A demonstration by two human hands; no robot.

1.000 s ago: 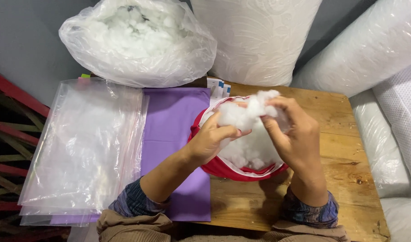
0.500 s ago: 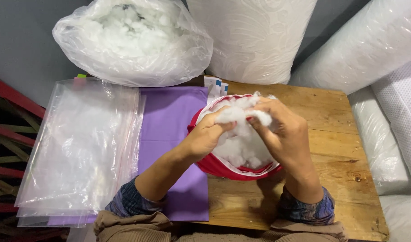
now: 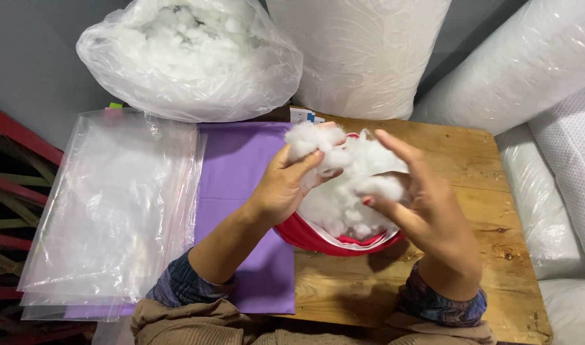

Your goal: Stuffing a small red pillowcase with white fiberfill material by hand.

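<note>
A red fabric case with a white rim lies on the wooden table, its opening full of white fibre stuffing. My left hand grips a tuft of that stuffing lifted above the case's left side. A second clump stretches from it to my right hand, whose thumb and fingers pinch it over the case's right side. Both forearms wear dark patterned sleeves.
A purple cloth lies flat left of the case, with a stack of clear plastic bags beside it. A large clear bag of loose stuffing sits behind. White wrapped pillows crowd the back and right side.
Both hands have risen out of the case and drawn apart, pulling the stuffing into two clumps. The left hand moved up and left, the right hand right.
</note>
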